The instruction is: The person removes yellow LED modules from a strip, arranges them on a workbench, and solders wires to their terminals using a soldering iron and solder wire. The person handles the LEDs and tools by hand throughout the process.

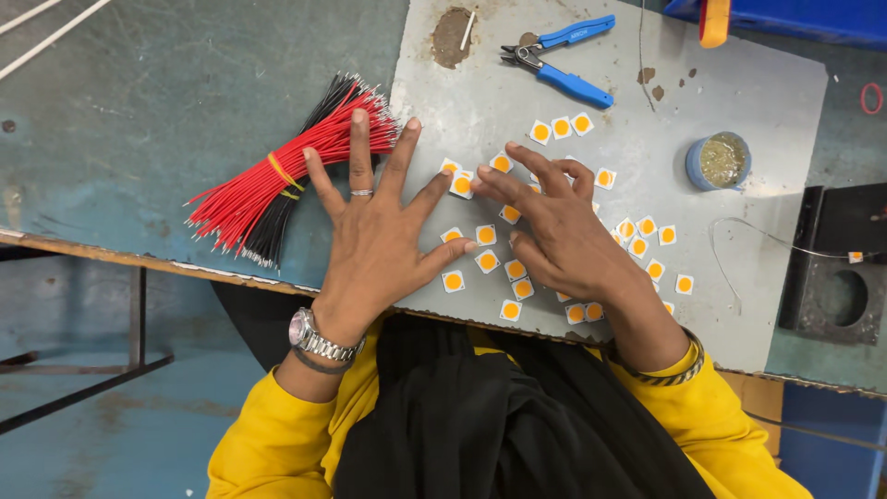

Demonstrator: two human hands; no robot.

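Fingers splayed, our left hand (374, 236) lies flat and empty by the plate's (776, 92) left edge, our right hand (564, 231) touches white-and-orange squares (487, 261) ungripped, a blue pot (718, 161) of brassy wool stands near its right edge.

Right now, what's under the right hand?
Small white squares with orange dots peek out around the right hand on the grey plate. Any squares beneath the palm are hidden.
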